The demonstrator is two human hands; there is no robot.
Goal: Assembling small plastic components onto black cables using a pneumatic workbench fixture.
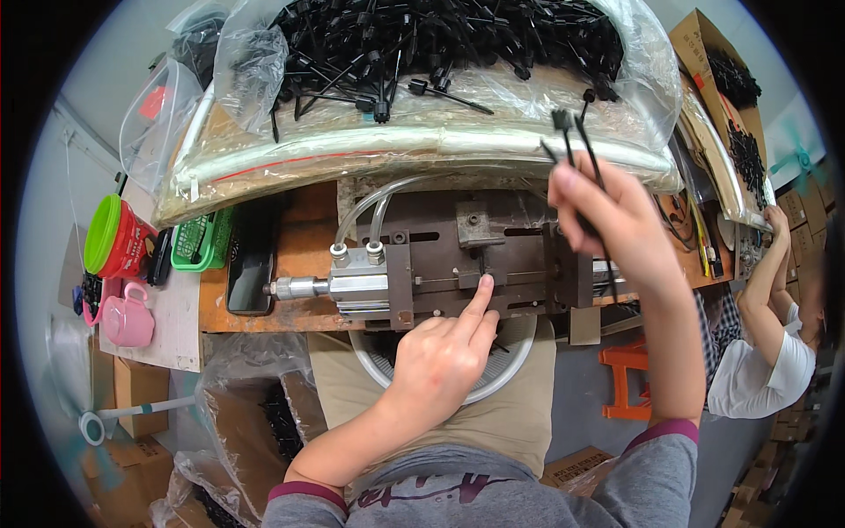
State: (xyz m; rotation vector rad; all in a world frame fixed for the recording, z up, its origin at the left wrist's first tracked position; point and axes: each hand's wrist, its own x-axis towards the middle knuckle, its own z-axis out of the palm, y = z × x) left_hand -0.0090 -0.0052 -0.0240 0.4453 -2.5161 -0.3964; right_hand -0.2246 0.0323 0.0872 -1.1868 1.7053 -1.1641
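The right hand [606, 207] is closing around several slim, smooth black rods [587, 145] with knobbed heads, holding them upright and slightly fanned above the right end of a metal fixture [414, 216]. The left hand [440, 356] is stretching its index finger out straight toward a small dark block [472, 280] midway along that fixture, the fingertip appearing to touch it; the other fingers are bending, and with the palm hidden I cannot tell whether they are gripping anything. The fixture, a flat, dull brown-grey plate with long slots, is lying along the front edge of the wooden bench [299, 317]. Near its left end a ribbed, shiny silver cylinder [363, 290] is sitting, with clear, glossy tubes [380, 218] curving up from its round fittings. Toward the bench's back edge, a wide tray [352, 151] wrapped in crinkled plastic, with a padded, rounded rim, is carrying a tangled heap of similar black pieces [370, 48]. A smooth pink cup [130, 315] is standing near the bench's front left corner, and a flat, glassy black slab [251, 264] is resting between it and the cylinder. Below the front edge, a round white bowl [509, 380] is resting on the person's lap.
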